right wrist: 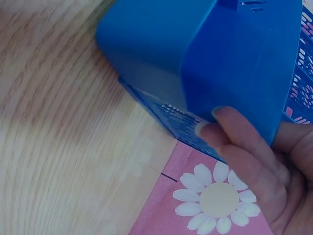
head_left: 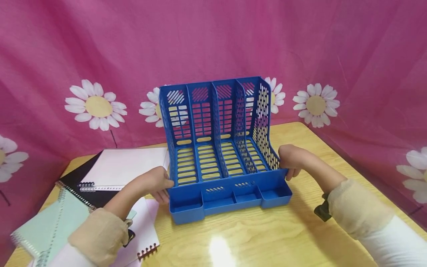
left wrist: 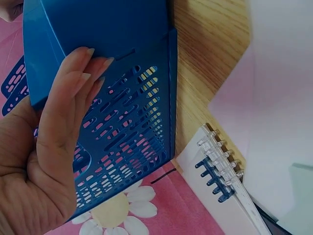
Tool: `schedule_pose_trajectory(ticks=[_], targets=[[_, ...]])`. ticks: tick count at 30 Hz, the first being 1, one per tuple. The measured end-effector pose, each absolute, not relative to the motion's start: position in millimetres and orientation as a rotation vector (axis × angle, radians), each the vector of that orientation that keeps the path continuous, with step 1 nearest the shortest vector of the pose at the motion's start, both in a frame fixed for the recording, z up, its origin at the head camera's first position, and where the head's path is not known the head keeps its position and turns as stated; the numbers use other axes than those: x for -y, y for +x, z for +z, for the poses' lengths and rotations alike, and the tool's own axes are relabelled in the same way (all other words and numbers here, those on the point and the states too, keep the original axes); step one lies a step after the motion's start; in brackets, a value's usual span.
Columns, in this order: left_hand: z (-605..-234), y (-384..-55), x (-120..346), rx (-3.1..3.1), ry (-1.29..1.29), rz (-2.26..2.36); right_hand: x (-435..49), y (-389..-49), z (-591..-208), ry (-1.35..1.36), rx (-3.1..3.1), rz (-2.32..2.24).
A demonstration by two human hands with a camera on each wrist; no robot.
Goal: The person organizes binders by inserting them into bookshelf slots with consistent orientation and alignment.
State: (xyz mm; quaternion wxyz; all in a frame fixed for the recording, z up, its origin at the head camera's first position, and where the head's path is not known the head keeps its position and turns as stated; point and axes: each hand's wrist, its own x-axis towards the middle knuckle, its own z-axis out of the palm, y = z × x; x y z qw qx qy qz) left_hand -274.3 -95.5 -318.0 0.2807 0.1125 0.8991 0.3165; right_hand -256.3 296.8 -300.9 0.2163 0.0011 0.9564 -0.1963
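Together, left hand [head_left: 156, 183] and right hand [head_left: 293, 158] pinch the blue rack [head_left: 219, 152] by opposite edges, open tabletop [head_left: 297, 224] rightward.

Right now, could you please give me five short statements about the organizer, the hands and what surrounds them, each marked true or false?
1. The left hand grips the blue organizer. True.
2. The right hand rests on a notebook. False: it holds the organizer's other side.
3. In the head view, spiral notebooks lie left of the organizer. True.
4. The organizer's four tall compartments are full of papers. False: no papers stand in them.
5. Large white flowers decorate the pink cloth behind the table. True.
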Motion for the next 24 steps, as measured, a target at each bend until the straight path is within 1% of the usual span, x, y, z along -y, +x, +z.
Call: schedule_pose_trajectory(ticks=[10,24], targets=[[-315.6,-269.3,92.2,-2.384,0.297,0.886,-301.6,-259.3,-299.3,-0.018,-2.619,-0.554],[-316.7,-270.7,93.0,-2.397,0.283,0.866,-301.5,-259.6,-299.2,-0.06,-2.624,-0.541]])
